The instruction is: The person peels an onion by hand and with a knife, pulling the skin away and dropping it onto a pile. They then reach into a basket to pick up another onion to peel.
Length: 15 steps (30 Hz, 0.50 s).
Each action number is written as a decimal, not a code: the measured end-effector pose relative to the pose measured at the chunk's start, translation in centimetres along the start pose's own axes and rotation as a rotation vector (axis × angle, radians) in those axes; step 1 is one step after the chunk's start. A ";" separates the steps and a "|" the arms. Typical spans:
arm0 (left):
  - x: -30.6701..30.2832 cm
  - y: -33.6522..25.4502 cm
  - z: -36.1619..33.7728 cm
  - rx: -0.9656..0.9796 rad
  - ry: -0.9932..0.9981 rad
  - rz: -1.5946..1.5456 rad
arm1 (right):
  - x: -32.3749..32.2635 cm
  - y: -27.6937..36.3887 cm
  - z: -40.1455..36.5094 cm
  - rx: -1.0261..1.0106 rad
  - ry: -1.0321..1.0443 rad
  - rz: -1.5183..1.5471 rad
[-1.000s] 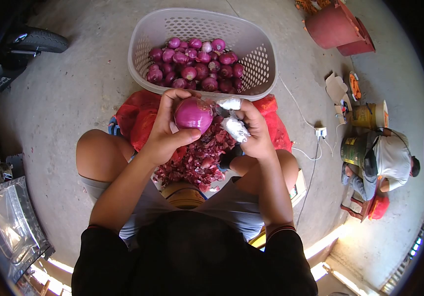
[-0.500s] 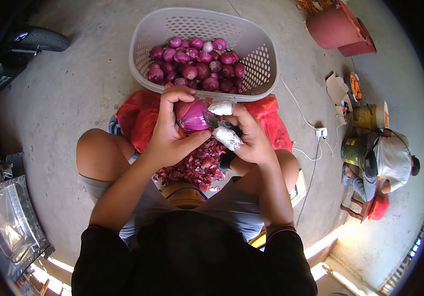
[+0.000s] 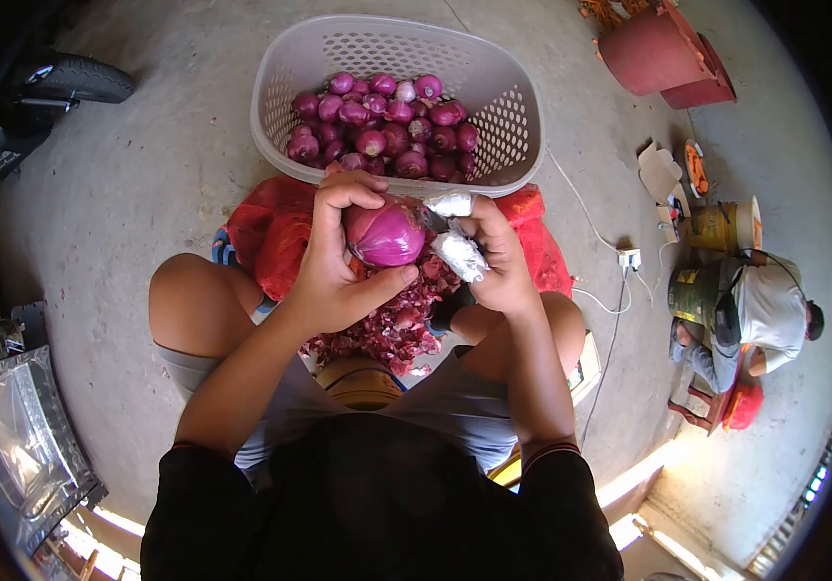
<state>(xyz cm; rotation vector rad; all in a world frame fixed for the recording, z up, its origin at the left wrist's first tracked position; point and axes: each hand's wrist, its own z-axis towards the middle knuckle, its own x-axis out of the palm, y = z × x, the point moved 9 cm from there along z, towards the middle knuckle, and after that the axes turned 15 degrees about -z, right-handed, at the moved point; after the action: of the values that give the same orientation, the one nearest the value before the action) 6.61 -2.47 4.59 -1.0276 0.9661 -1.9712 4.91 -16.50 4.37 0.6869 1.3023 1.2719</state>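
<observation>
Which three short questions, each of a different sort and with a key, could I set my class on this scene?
1. What covers the tips of two digits on the right hand?
A) blue tape
B) silvery, foil-like wrapping
C) red mesh

2. True or false: the left hand is empty.

3. Fill in the missing word: the perforated plastic basket beyond the hands holds many whole red ____.

Key:
1. B
2. False; it holds a large red onion.
3. onions
</observation>
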 end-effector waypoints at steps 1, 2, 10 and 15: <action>0.0 0.0 0.0 0.008 0.008 0.020 | 0.0 0.0 0.0 0.006 -0.006 0.034; -0.2 0.0 0.0 -0.001 0.006 0.045 | -0.2 0.4 0.1 -0.010 -0.028 0.018; -0.3 0.0 0.1 -0.030 0.063 0.106 | 0.5 -0.5 -0.5 -0.047 0.054 -0.172; -0.3 0.0 0.1 -0.017 0.028 0.107 | 0.5 -0.4 -0.3 -0.074 0.062 -0.199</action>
<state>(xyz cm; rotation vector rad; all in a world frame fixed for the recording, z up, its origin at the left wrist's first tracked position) 6.86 -2.25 4.51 -0.9403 1.0333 -1.8971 4.63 -16.16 3.80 0.4566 1.3323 1.1800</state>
